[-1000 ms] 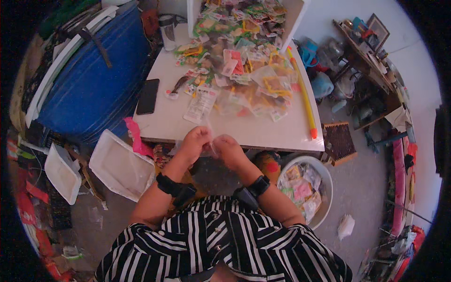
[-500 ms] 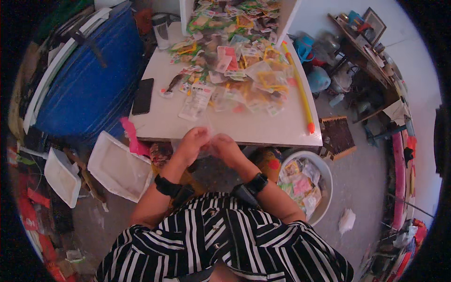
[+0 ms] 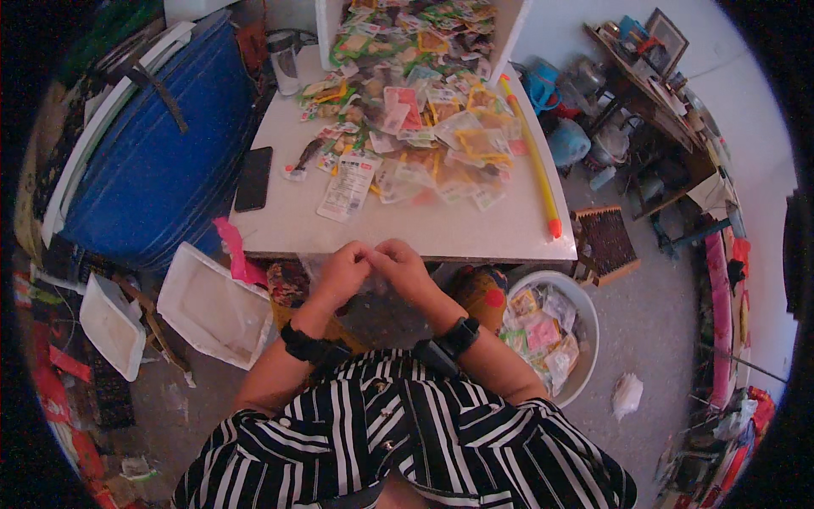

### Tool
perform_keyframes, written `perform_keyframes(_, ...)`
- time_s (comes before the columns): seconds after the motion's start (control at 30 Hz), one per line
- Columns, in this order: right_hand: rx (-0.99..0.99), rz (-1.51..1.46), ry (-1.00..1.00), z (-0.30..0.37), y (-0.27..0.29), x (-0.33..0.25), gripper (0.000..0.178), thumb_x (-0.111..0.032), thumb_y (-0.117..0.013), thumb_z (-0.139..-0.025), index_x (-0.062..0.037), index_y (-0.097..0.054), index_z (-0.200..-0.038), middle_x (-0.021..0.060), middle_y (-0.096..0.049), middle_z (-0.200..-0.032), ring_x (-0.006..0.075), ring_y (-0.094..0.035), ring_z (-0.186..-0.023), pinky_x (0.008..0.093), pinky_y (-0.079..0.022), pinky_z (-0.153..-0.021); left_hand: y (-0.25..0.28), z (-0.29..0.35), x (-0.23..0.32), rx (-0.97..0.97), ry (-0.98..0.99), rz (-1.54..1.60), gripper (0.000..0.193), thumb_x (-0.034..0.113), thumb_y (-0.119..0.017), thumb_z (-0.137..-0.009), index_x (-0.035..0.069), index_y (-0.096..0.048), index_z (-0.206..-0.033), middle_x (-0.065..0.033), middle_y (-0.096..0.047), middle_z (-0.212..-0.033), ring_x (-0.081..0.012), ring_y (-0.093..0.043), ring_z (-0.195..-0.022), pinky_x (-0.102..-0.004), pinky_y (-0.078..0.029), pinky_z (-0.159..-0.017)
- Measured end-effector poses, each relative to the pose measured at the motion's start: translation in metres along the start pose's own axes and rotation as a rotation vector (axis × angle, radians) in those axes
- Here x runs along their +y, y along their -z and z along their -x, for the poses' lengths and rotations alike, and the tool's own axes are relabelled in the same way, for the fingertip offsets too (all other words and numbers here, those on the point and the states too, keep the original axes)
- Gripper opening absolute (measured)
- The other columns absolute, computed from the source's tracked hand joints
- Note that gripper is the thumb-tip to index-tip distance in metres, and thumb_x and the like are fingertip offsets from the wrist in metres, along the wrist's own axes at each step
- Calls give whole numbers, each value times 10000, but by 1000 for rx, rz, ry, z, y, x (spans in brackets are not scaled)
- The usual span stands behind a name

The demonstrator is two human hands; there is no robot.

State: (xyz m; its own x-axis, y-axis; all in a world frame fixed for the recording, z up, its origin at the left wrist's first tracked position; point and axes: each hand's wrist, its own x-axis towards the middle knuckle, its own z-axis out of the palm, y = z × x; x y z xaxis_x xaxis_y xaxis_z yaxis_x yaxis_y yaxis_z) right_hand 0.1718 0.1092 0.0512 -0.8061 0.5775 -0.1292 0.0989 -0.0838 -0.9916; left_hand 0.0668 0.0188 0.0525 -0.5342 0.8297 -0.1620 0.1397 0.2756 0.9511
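At the table's near edge my left hand (image 3: 342, 273) and my right hand (image 3: 402, 268) meet with fingertips pinched together. Between and below them shows a thin clear plastic bag (image 3: 371, 286), partly hidden by the fingers. Just beyond the hands, a white printed packet (image 3: 347, 187) lies flat on the white table (image 3: 292, 233). Behind it spreads a heap of small food packets (image 3: 424, 119), some green, some yellow, some see-through. The heap runs back into an open white box (image 3: 515, 34).
A phone (image 3: 253, 179) lies on the table's left side, and a yellow tube (image 3: 534, 161) with orange ends along its right. A round white tub (image 3: 585, 356) of filled bags stands on the floor at right. At left are a white foam tray (image 3: 212, 305) and a blue tub (image 3: 161, 153).
Both hands have come closer together, and their fingertips now touch over the clear bag. The view has shifted slightly; the packets on the table look unchanged.
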Motion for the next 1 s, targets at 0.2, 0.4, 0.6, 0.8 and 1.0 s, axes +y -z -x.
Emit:
perform_keyframes(0.2, -43, -128, -172, 2, 4, -4, 181, -211, -485, -802, -46, -509, -731, 6, -486, -601, 85, -440, -539, 199, -346, -483, 3, 2, 1, -87, -70, -141, 109, 124, -533, -744, 24, -528, -788, -40, -545, -682, -119, -492, -632, -259, -410, -579)
perform_keyframes(0.4, -5, -147, -142, -3, 3, -5, 154, -167, -461, -790, -35, -505, -726, 27, -500, -642, 110, -456, -558, 236, -372, -496, 12, -5, -7, -201, 111, 373, 53, 90, -531, -716, 43, -506, -718, -14, -500, -635, -111, -449, -571, -242, -382, -521)
perform_keyframes(0.6, -25, -318, -159, -26, 0, -13, 162, -169, -435, -791, -36, -492, -719, 51, -485, -694, 136, -482, -634, 259, -427, -591, 45, -1, 25, 490, -364, 9, 50, 57, -501, -691, 38, -455, -693, -52, -470, -639, -158, -464, -578, -275, -385, -524)
perform_keyframes(0.8, 155, 261, 59, -112, -1, 10, 157, -148, -513, -718, -6, -500, -784, 122, -551, -748, 258, -539, -688, 331, -445, -621, 77, -4, 44, 793, -694, -600, 88, 67, -514, -663, 34, -436, -688, -113, -453, -636, -281, -461, -573, -342, -382, -519)
perform_keyframes(1.0, 442, 454, 48, -161, -20, 15, 320, -105, -586, -605, 3, -481, -887, 178, -533, -800, 320, -484, -906, 392, -386, -774, 69, -31, -8, 697, -394, -525, 105, 84, -524, -670, 31, -437, -698, -124, -464, -646, -299, -462, -609, -370, -378, -544)
